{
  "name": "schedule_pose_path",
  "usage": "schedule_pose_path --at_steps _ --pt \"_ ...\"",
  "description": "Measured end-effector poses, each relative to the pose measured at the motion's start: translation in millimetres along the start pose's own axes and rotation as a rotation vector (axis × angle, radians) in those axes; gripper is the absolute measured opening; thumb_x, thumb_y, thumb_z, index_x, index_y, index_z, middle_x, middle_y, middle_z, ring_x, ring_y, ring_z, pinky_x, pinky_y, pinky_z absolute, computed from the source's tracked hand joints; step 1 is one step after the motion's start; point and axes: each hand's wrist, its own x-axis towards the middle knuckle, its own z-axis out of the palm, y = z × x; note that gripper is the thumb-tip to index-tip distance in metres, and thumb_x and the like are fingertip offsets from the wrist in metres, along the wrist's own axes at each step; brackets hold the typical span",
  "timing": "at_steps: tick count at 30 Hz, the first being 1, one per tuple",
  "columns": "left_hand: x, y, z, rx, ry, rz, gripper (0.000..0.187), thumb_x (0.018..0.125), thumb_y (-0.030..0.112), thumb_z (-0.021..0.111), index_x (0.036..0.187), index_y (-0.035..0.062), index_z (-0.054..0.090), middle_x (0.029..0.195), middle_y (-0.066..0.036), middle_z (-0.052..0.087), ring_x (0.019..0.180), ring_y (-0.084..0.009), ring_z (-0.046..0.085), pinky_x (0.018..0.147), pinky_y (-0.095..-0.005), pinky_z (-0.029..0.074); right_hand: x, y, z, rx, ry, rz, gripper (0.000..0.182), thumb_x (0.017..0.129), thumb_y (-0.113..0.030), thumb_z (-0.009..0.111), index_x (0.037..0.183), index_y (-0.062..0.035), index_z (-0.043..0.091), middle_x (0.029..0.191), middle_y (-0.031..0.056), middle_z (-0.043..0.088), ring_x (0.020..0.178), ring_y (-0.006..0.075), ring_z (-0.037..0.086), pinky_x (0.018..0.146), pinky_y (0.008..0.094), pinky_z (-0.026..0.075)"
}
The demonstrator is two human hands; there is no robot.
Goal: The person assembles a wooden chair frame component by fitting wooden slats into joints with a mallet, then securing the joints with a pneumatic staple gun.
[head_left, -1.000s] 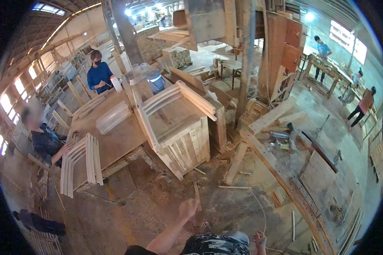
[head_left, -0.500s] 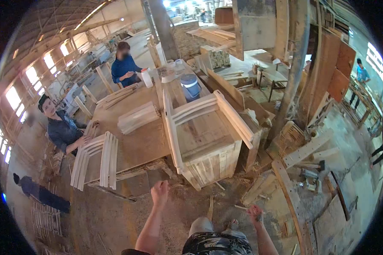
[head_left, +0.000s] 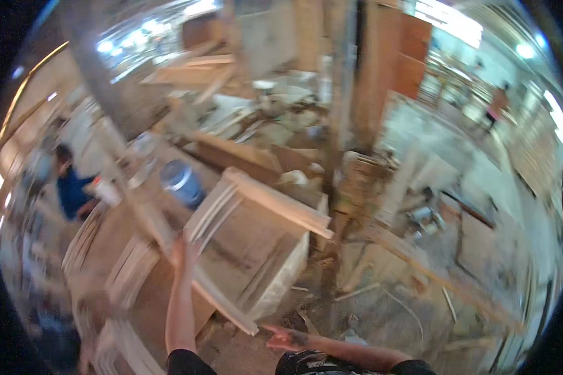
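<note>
My left hand [head_left: 182,247], smeared by motion, is at the long pale wooden strip [head_left: 222,305] along the left edge of a wooden crate [head_left: 275,284]; whether its fingers close on the strip I cannot make out. Low in the view, my right hand [head_left: 286,339] reaches with fingers stretched toward the near end of that strip, a small gap apart from it. Curved slats [head_left: 214,209] lie across the crate's far side. More pale strips [head_left: 278,203] rest along its right edge.
A blue bucket [head_left: 181,182] stands on the workbench behind the crate. Stacked slats [head_left: 131,269] lie on the bench at left, where a person in blue [head_left: 74,187] stands. Scrap boards [head_left: 444,281] litter the floor at right.
The view has swung to the right and blurred. My left hand has risen from in front of the bench to the left strip. My right hand has come inward toward the strip's near end.
</note>
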Motion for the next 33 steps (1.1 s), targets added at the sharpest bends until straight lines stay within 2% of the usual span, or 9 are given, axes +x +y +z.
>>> schedule_pose_path --at_steps 1,2,4,9,18,20,25,27,33 --pt "22 -19 19 0.191 -0.048 0.094 0.041 0.085 0.029 0.076 0.112 -0.0013 0.065 0.111 -0.021 0.065 0.106 -0.0352 0.063 0.089 -0.0418 0.051 11 -2 9 0.040 0.024 0.011 0.077 0.104 -0.029 0.060 0.162 -0.0100 0.014 0.107 0.0083 0.070 0.096 0.0163 0.065 0.088 0.0331 0.053" --pt "31 -35 43 0.290 0.174 0.240 0.050 0.083 0.030 0.081 0.114 -0.0050 0.063 0.107 -0.017 0.066 0.101 -0.0287 0.063 0.089 -0.0373 0.050 21 1 20 0.087 0.051 0.020 0.080 0.104 -0.029 0.060 0.163 -0.0109 0.010 0.106 0.0074 0.070 0.094 0.0150 0.064 0.087 0.0323 0.052" --pt "55 -45 67 0.260 0.101 0.241 0.051 0.083 0.030 0.081 0.115 -0.0049 0.062 0.108 -0.017 0.066 0.102 -0.0288 0.062 0.090 -0.0375 0.050 65 76 39 0.226 0.057 -0.043 0.083 0.103 -0.030 0.060 0.163 -0.0111 0.006 0.104 0.0064 0.068 0.091 0.0138 0.062 0.084 0.0312 0.052" --pt "82 0 114 0.145 0.070 0.289 0.054 0.082 0.031 0.081 0.117 -0.0046 0.061 0.110 -0.017 0.066 0.104 -0.0290 0.061 0.090 -0.0379 0.049 74 43 36 0.570 0.147 -0.180 0.071 0.101 -0.031 0.062 0.156 -0.0082 0.024 0.098 0.0062 0.066 0.086 0.0138 0.060 0.076 0.0315 0.051" --pt "-45 158 111 -0.129 -0.151 0.275 0.058 0.081 0.033 0.081 0.121 -0.0041 0.060 0.113 -0.016 0.065 0.108 -0.0293 0.060 0.092 -0.0387 0.048 87 52 0 -0.840 0.286 -0.826 0.038 0.094 -0.036 0.069 0.118 -0.0080 0.058 0.105 0.0140 0.067 0.092 0.0263 0.061 0.082 0.0482 0.049" --pt "-72 182 105 -0.156 -0.249 0.224 0.059 0.081 0.033 0.081 0.122 -0.0040 0.059 0.114 -0.016 0.064 0.109 -0.0294 0.060 0.092 -0.0388 0.048 79 67 -5 -0.945 0.192 -0.663 0.040 0.092 -0.039 0.072 0.116 -0.0091 0.061 0.114 0.0159 0.066 0.104 0.0262 0.061 0.092 0.0515 0.047" --pt "-125 239 89 -0.212 -0.422 0.041 0.062 0.080 0.034 0.081 0.125 -0.0037 0.058 0.116 -0.015 0.064 0.111 -0.0296 0.059 0.093 -0.0392 0.047 -22 85 -9 0.037 0.386 -0.410 0.048 0.100 -0.034 0.062 0.139 -0.0073 0.050 0.086 0.0052 0.067 0.071 0.0155 0.063 0.064 0.0354 0.052" --pt "-142 263 81 -0.260 -0.461 -0.080 0.063 0.080 0.034 0.081 0.125 -0.0036 0.058 0.117 -0.015 0.064 0.111 -0.0297 0.058 0.094 -0.0394 0.047 -76 91 -14 0.220 0.372 -0.346 0.048 0.102 -0.033 0.060 0.140 -0.0054 0.050 0.085 0.0039 0.067 0.072 0.0133 0.063 0.063 0.0318 0.052" --pt "-177 322 51 -0.523 -0.552 -0.458 0.066 0.080 0.035 0.081 0.128 -0.0033 0.057 0.119 -0.015 0.063 0.114 -0.0299 0.057 0.095 -0.0399 0.046 -280 98 -33 0.163 0.433 -0.246 0.045 0.101 -0.033 0.061 0.133 -0.0022 0.055 0.099 0.0061 0.068 0.093 0.0147 0.064 0.078 0.0323 0.053"
